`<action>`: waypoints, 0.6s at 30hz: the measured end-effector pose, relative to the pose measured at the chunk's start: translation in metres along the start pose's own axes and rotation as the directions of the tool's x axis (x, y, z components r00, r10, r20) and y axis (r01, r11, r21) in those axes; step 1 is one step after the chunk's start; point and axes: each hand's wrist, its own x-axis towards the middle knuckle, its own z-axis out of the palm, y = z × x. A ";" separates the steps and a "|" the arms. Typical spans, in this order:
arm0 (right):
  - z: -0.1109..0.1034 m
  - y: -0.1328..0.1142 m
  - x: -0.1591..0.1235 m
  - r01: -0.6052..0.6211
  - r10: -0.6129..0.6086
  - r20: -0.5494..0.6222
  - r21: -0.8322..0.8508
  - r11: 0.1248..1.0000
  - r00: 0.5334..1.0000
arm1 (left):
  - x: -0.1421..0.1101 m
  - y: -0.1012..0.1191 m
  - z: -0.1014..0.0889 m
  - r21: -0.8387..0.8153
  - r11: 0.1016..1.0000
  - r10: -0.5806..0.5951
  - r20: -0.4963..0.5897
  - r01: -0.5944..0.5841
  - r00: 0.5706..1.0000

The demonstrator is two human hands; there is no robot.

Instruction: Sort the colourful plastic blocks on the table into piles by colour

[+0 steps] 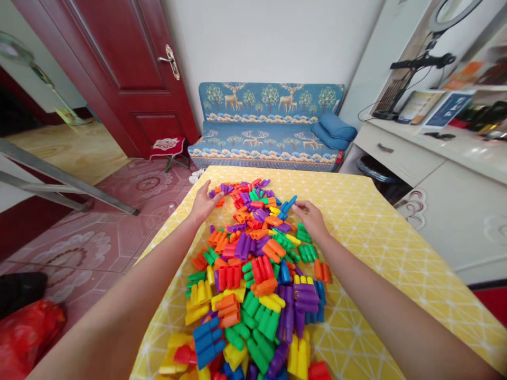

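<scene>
Finger-shaped plastic building blocks in red, orange, yellow, green, blue and purple lie in a long loose pile [241, 248] down the table. My left hand [203, 205] is at the far left edge of the pile, thumb and fingers apart, beside some purple and orange blocks [219, 201]. Across the pile, my right hand [312, 217] has its thumb and fingertips closed at the end of a blue block [288, 207], which is tilted upward. Green blocks [303, 232] lie just below the right hand.
The table [356, 253] has a yellow patterned cloth. Behind it stands a blue sofa [257, 140] with deer prints. A small red stool [168, 148] is by the red door [130, 68]. At right is a white cabinet [455, 211]; a red plastic bag [31, 332] lies lower left.
</scene>
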 end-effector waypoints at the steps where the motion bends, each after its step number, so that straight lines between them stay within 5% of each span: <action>1: 0.003 -0.001 0.005 -0.008 0.008 0.042 -0.018 1.000 0.999 | 0.008 -0.008 0.003 0.011 0.999 -0.047 0.036 0.047 0.998; 8: 0.023 -0.016 0.007 0.127 -0.049 0.297 -0.251 0.960 0.954 | 0.016 -0.001 0.037 -0.082 0.997 0.033 0.266 -0.011 0.964; 13: 0.018 -0.020 -0.011 0.175 -0.128 0.301 -0.134 0.975 0.945 | -0.018 0.025 0.049 -0.162 0.979 0.183 0.409 -0.126 0.894; 18: 0.003 -0.019 -0.011 0.043 -0.055 0.175 0.076 0.996 0.983 | -0.042 0.059 0.018 -0.269 0.952 0.293 0.667 -0.145 0.686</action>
